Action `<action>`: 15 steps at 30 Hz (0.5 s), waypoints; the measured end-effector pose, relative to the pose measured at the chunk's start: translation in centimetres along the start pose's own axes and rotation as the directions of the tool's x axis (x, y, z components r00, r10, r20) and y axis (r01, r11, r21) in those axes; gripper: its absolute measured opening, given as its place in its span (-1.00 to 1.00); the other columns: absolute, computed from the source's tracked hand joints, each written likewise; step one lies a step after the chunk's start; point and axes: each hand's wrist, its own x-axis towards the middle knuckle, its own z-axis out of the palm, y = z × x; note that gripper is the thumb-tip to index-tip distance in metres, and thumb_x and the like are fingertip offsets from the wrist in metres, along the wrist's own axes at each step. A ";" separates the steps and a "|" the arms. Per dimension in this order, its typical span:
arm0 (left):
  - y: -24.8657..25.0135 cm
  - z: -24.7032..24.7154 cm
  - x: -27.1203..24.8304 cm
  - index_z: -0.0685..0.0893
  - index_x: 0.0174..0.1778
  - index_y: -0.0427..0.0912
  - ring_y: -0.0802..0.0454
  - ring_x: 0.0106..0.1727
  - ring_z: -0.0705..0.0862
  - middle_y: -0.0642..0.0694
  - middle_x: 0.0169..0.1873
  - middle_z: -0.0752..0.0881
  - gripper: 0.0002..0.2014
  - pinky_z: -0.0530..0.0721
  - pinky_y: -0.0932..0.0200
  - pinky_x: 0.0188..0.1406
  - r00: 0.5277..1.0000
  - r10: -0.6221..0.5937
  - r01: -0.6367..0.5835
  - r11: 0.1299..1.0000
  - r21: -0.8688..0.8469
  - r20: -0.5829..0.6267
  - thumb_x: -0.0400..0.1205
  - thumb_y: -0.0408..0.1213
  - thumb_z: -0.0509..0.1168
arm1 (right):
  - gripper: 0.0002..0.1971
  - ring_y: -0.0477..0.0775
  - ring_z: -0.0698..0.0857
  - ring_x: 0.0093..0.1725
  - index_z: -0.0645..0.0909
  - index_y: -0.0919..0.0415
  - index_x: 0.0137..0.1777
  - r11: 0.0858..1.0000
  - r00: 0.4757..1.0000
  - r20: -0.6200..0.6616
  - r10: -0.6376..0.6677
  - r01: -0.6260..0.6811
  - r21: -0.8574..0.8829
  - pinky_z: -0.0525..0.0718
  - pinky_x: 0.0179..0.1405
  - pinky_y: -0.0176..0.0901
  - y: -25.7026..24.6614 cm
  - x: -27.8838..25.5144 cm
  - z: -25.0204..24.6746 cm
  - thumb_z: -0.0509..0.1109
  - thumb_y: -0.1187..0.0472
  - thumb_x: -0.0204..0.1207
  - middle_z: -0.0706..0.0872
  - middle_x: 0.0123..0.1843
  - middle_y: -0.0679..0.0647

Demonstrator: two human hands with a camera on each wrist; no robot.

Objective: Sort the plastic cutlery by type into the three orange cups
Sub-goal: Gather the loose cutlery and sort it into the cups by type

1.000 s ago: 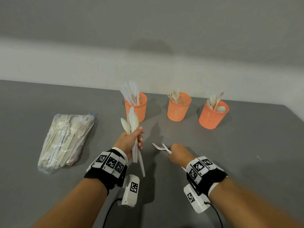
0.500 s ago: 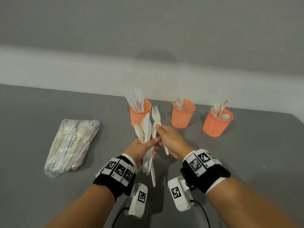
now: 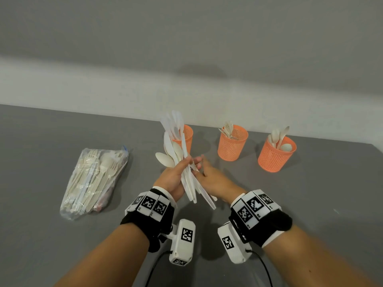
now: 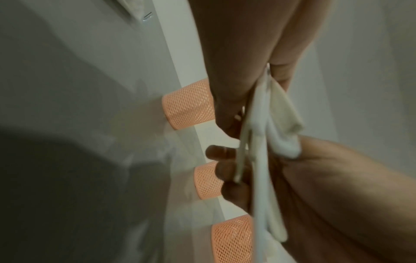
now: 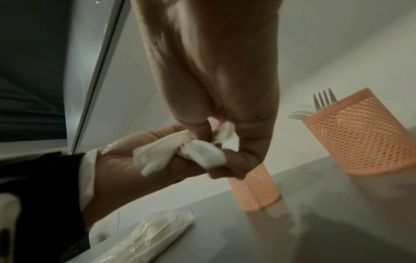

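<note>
My left hand (image 3: 183, 164) grips a bundle of white plastic cutlery (image 3: 176, 150), spoons and knives fanned up and to the left above the table. My right hand (image 3: 200, 169) meets it from the right, and its fingers pinch pieces in the bundle (image 5: 198, 153). In the left wrist view the handles (image 4: 258, 142) run between both hands. Three orange mesh cups stand behind: the left cup (image 3: 187, 133) holds knives, the middle cup (image 3: 232, 145) holds forks, the right cup (image 3: 275, 158) holds spoons.
A clear plastic bag of mixed cutlery (image 3: 93, 183) lies on the grey table (image 3: 310, 204) to the left of my hands. A pale wall runs behind the cups. The table's right edge shows at the far right.
My right hand lifted a fork off the table and brought it to the bundle. Both hands have joined, and the bundle now leans left in front of the left cup.
</note>
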 end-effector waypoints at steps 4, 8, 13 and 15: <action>0.1 -0.4 0.5 0.58 -0.05 -0.29 0.06 -0.34 0.74 -0.15 -0.29 0.67 -0.82 0.75 0.19 -0.30 0.997 0.074 -0.075 0.996 -0.044 -0.024 0.70 -0.27 0.13 | -0.64 -0.26 0.51 -0.08 0.45 0.19 0.34 0.960 0.889 -0.361 -0.280 0.268 -0.084 0.45 -0.04 -0.46 -0.1 -0.8 0.2 0.32 0.17 0.57 0.50 -0.02 -0.11; 0.0 0.0 0.4 0.58 -0.06 -0.27 0.02 -0.25 0.76 -0.14 -0.31 0.69 -0.82 0.76 0.16 -0.21 0.996 0.084 -0.083 0.996 -0.012 0.033 0.70 -0.27 0.11 | -0.81 -0.11 0.47 -0.25 0.60 0.28 0.09 0.956 0.908 -0.307 -0.286 0.249 -0.154 0.37 -0.27 -0.44 -0.6 -0.3 0.5 0.35 0.20 0.55 0.50 -0.09 0.02; -0.4 -0.4 0.4 0.62 -0.01 -0.26 0.03 -0.19 0.77 -0.18 -0.16 0.67 -0.78 0.78 0.17 -0.17 0.997 0.077 -0.077 0.997 0.013 0.026 0.71 -0.28 0.08 | -0.86 0.02 0.48 -0.18 0.57 0.21 -0.21 0.946 0.942 -0.208 -0.263 0.209 -0.248 0.36 -0.21 -0.26 -0.6 0.0 -0.1 0.32 0.20 0.55 0.49 -0.13 0.07; -0.3 -0.5 0.4 0.63 -0.01 -0.25 0.03 -0.20 0.78 -0.18 -0.14 0.69 -0.78 0.79 0.15 -0.16 0.998 0.053 -0.053 0.999 -0.005 0.037 0.71 -0.27 0.09 | -0.70 -0.02 0.44 -0.30 0.41 0.12 -0.43 0.959 0.953 -0.196 -0.231 0.189 -0.211 0.34 -0.30 -0.27 -0.3 0.2 -0.4 0.31 0.25 0.54 0.46 -0.17 0.08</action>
